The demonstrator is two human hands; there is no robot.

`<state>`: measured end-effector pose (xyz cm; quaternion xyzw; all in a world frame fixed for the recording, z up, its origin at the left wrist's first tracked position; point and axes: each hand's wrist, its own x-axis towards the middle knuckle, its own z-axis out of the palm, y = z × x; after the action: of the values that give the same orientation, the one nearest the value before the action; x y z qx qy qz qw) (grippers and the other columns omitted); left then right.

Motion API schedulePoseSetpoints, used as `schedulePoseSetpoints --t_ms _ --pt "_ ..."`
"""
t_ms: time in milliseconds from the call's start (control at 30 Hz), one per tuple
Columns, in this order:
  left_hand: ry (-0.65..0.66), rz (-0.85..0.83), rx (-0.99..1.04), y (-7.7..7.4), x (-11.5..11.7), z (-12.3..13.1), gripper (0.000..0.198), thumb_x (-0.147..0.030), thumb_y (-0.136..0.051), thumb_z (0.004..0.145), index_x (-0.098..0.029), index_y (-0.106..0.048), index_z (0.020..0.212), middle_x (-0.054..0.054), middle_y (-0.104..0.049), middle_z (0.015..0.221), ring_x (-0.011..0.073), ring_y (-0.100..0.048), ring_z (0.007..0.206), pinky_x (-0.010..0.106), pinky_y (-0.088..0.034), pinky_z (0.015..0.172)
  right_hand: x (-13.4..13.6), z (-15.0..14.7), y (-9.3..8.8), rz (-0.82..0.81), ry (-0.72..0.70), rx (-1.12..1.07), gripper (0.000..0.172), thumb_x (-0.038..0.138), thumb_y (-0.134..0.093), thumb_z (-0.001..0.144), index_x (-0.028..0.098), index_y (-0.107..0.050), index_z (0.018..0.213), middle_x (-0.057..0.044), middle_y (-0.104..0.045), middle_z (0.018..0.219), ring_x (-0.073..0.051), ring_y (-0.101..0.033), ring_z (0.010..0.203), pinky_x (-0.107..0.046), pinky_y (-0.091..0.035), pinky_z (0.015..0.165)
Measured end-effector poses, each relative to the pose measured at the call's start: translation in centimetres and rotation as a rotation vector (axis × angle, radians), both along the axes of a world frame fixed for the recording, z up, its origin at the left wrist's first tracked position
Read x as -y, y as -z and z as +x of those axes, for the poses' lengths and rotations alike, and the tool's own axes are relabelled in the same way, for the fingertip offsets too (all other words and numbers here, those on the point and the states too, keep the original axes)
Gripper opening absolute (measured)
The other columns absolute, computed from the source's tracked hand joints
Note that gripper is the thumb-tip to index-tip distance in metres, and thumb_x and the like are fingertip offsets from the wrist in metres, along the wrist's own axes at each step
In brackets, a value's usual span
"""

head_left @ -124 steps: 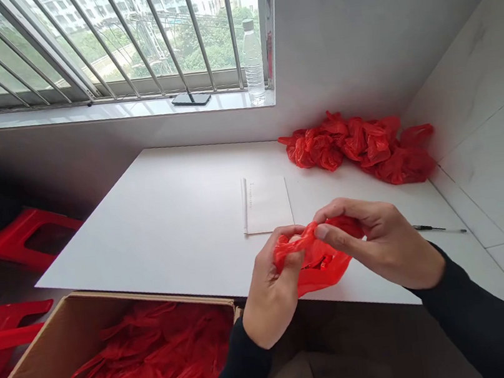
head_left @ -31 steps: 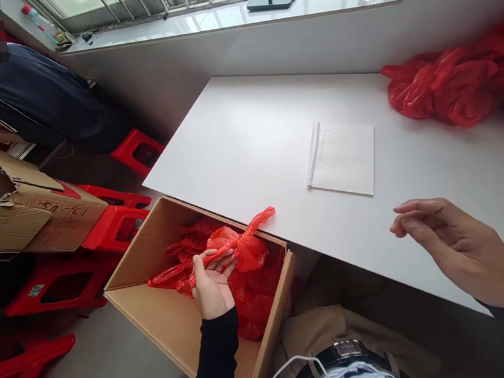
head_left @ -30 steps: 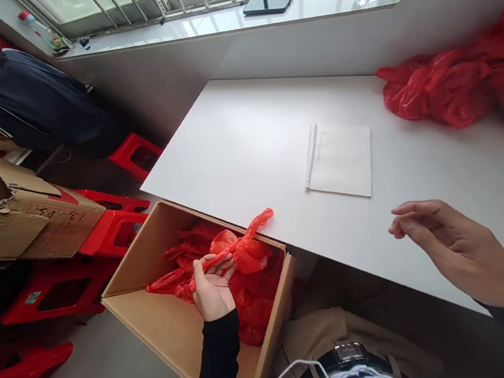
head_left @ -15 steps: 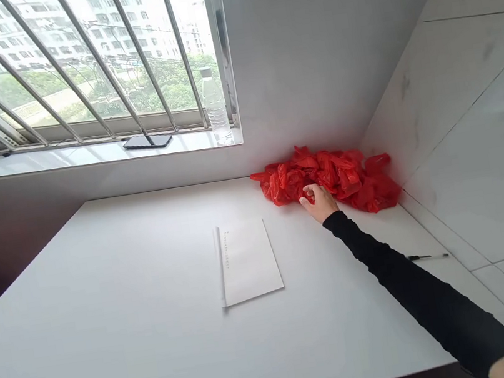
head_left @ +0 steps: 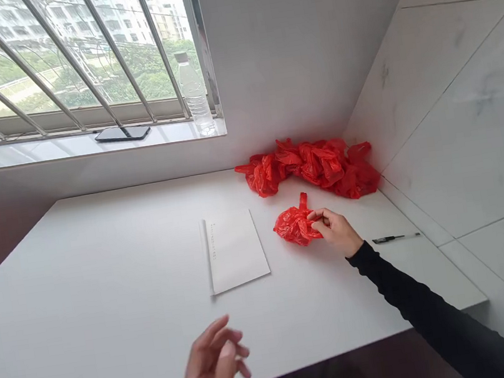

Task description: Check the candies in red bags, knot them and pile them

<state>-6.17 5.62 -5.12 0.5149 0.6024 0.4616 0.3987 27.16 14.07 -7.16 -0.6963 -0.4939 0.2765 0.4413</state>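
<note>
My right hand is stretched out over the white table, its fingers pinched on a crumpled red plastic bag that lies a little in front of the pile of red bags. My left hand hovers near the table's front edge with its fingers loosely apart and nothing in them. A white folded paper lies between the two hands.
A black pen lies at the table's right edge by the tiled wall. On the window sill stand a water bottle and a dark phone. The pile of bags fills the back right corner.
My right hand has pulled one red bag out of the pile toward me. My left hand, earlier down at the cardboard box, has come up into view empty.
</note>
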Motion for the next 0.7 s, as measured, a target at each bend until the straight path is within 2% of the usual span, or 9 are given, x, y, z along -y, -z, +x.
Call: schedulePoseSetpoints --t_ms 67,167,233,333,400,533,600,700 --pt "0.294 0.062 -0.153 -0.5 -1.5 4.0 0.033 -0.038 -0.051 0.097 -0.027 -0.066 0.125 0.009 -0.071 0.105 0.0238 -0.069 0.083 0.035 -0.058 0.062 4.4 -2.2 -0.5 -0.016 -0.071 -0.091 0.025 0.039 -0.056 0.090 0.019 -0.063 0.103 -0.002 -0.066 0.080 -0.018 -0.062 0.072 -0.032 -0.054 0.069" --pt "0.426 0.120 -0.246 0.6 -3.2 9.0 0.037 -0.026 -0.057 0.091 -0.027 -0.066 0.127 0.010 -0.068 0.120 0.0264 -0.065 0.104 0.043 -0.057 0.084 8.9 -3.9 -1.7 -0.111 -0.270 -0.254 0.031 0.043 -0.049 0.098 0.020 -0.061 0.114 -0.003 -0.069 0.082 -0.018 -0.066 0.073 -0.034 -0.056 0.071" --pt "0.462 0.148 -0.291 1.8 -3.5 10.4 0.039 -0.020 -0.061 0.086 -0.026 -0.068 0.124 0.010 -0.066 0.121 0.0291 -0.061 0.114 0.049 -0.052 0.097 10.0 -3.8 -2.2 -0.132 -0.305 -0.189 0.033 0.044 -0.045 0.101 0.021 -0.061 0.120 -0.004 -0.071 0.086 -0.020 -0.068 0.078 -0.038 -0.057 0.076" --pt "0.495 0.168 -0.342 3.0 -3.0 10.6 0.022 -0.016 -0.059 0.087 -0.023 -0.071 0.104 0.010 -0.068 0.108 0.0286 -0.061 0.107 0.048 -0.052 0.092 10.1 -2.9 -1.8 -0.092 -0.303 0.097 0.030 0.040 -0.056 0.096 0.022 -0.062 0.120 -0.007 -0.070 0.106 -0.024 -0.067 0.098 -0.044 -0.054 0.091" --pt "0.506 0.177 -0.362 3.3 -2.4 10.4 0.015 -0.015 -0.056 0.089 -0.022 -0.069 0.093 0.008 -0.068 0.100 0.0265 -0.061 0.099 0.043 -0.054 0.085 10.1 -2.6 -1.1 -0.111 -0.375 0.153 0.036 0.037 -0.060 0.093 0.022 -0.058 0.126 -0.008 -0.068 0.111 -0.024 -0.065 0.103 -0.045 -0.053 0.094" --pt "0.506 0.200 -0.394 3.5 -1.6 10.0 0.016 -0.014 -0.050 0.093 -0.022 -0.064 0.091 0.007 -0.066 0.095 0.0246 -0.059 0.093 0.041 -0.053 0.082 11.2 -2.8 0.1 -0.065 -0.331 0.265 0.054 0.038 -0.063 0.091 0.024 -0.046 0.140 -0.008 -0.066 0.112 -0.026 -0.062 0.107 -0.049 -0.050 0.098" --pt "0.509 0.207 -0.409 3.5 -1.3 9.4 0.016 -0.014 -0.048 0.094 -0.022 -0.062 0.093 0.007 -0.066 0.093 0.0245 -0.059 0.091 0.041 -0.052 0.080 11.9 -2.4 0.0 -0.042 -0.338 0.335 0.047 0.031 -0.059 0.093 0.024 -0.048 0.138 -0.006 -0.066 0.103 -0.025 -0.063 0.100 -0.050 -0.048 0.098" --pt "0.542 0.219 -0.419 3.4 -1.0 7.8 0.017 -0.013 -0.048 0.094 -0.023 -0.062 0.094 0.005 -0.067 0.090 0.0233 -0.060 0.087 0.039 -0.052 0.077 12.4 -1.4 -0.5 -0.050 -0.309 0.346 0.027 0.023 -0.048 0.096 0.022 -0.060 0.120 -0.003 -0.064 0.086 -0.021 -0.062 0.081 -0.045 -0.050 0.089"
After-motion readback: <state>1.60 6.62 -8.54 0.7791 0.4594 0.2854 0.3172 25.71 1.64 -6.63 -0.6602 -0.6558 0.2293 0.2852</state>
